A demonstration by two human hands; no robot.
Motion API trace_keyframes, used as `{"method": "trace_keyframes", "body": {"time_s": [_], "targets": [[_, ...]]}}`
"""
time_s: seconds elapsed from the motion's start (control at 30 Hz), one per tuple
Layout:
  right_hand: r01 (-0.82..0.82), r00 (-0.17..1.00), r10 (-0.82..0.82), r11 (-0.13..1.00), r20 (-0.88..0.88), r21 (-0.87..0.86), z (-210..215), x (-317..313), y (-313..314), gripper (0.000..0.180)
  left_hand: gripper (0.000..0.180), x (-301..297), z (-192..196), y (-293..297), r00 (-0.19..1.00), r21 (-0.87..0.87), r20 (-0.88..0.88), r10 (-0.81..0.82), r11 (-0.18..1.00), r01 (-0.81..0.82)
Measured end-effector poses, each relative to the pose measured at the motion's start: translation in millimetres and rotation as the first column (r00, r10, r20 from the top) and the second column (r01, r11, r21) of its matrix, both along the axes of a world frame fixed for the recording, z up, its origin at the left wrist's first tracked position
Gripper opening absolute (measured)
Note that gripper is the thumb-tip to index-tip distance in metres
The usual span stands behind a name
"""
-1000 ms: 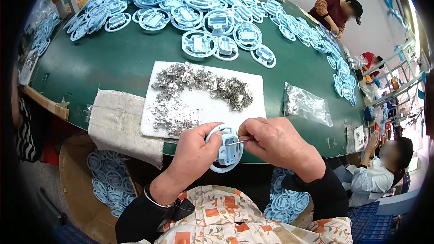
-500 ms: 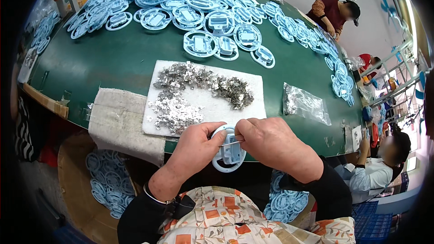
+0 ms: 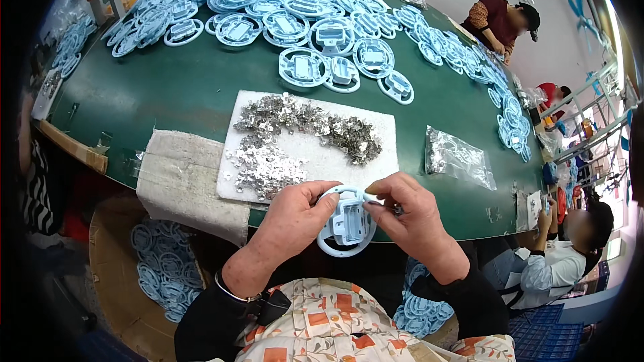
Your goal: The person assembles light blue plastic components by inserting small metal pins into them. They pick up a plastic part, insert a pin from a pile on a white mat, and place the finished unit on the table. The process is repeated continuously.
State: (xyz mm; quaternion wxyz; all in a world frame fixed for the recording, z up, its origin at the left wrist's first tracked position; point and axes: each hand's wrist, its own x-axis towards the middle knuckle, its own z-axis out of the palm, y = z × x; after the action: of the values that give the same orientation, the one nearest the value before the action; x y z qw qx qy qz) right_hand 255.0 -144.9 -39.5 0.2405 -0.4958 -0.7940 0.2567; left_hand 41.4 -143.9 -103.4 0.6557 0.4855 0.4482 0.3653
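Observation:
A light blue plastic toy steering wheel, with a boxy recessed middle, is held over the table's front edge. My left hand is closed on the left side of its rim, thumb on top. At the upper right of the rim, my right hand is in a pinch, thumb and forefinger against the wheel. A dark glint shows under its curled fingers; what it is, and whether anything small sits between the fingertips, I cannot make out. Just beyond lie small silvery metal clips on a white foam board.
Many similar blue wheels cover the far side of the green table. A grey cloth lies left of the board, a clear bag of metal parts right. Below are boxes of wheels. Co-workers sit along the right.
My right hand has turned and opened its grip outward, its fingertips now at the rim. The thin metal rod that crossed the wheel no longer shows there. My left hand keeps its hold.

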Motion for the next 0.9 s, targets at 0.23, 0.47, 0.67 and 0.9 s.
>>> {"method": "trace_keyframes", "body": {"time_s": [0.23,0.47,0.67,0.9], "targets": [[-0.055,0.839,-0.357,0.696,-0.411,-0.716,-7.7,14.7,-5.6,0.022,0.036,-3.9,10.1,-10.5,0.962,-0.082,0.262,-0.075,0.992,0.099],[-0.038,0.857,-0.339,0.709,-0.387,-0.704,-8.0,22.4,-9.9,0.022,0.051,1.2,33.9,-6.6,0.944,0.335,-0.272,-0.189,0.901,0.277],[-0.086,0.814,-0.362,0.698,-0.454,-0.711,-8.0,23.2,-16.1,0.025,0.041,15.5,24.5,-12.9,0.902,0.496,-0.419,-0.101,0.807,0.321],[-0.152,0.66,-0.286,0.855,-0.695,-0.496,-22.5,17.4,-20.8,0.022,0.046,9.5,8.7,-14.3,0.79,-0.131,0.585,-0.185,0.939,0.317]]}}
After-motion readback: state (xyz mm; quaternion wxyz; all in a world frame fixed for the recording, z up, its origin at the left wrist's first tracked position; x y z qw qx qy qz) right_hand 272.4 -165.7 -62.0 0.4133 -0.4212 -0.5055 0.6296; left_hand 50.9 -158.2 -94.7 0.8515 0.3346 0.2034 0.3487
